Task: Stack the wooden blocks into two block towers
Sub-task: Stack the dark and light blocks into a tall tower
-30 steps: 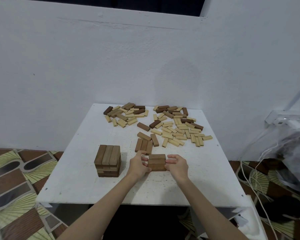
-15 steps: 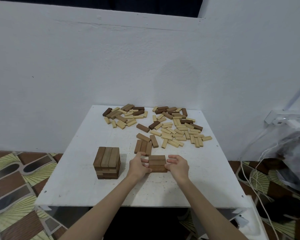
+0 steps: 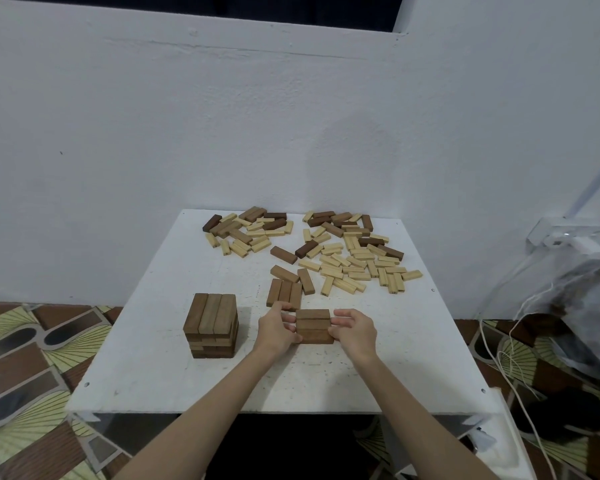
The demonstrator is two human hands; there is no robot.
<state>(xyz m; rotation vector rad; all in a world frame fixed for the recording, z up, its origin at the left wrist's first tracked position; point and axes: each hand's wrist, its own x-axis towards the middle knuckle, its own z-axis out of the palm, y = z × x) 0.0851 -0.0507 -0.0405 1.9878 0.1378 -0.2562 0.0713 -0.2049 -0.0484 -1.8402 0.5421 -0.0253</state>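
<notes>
Right now both hands flank the second stack point(image 3: 314, 326), a low pile of brown blocks sitting near the front middle of the table point(image 3: 160, 382). The left hand point(image 3: 276, 330) cups its left face, fingers curled against the wood; the right hand point(image 3: 354, 332) presses on the right face, thumb low by the base and fingers bent above. I judge this a squaring-up squeeze, and cannot tell whether either hand truly grips a block.

Top blocks of this stack run left to right, long axis across the view. So the next layer should lie front to back. A ready set of three brown blocks point(image 3: 284, 293) lies just behind the stack, long axes pointing away from the person, already turned the right way. It sits up and slightly left, touching or nearly touching the left fingertips, so the left hand is nearer.

The tower point(image 3: 211, 325) stands well left, taller. Loose blocks point(image 3: 347, 252) spread along the far edge.
</notes>
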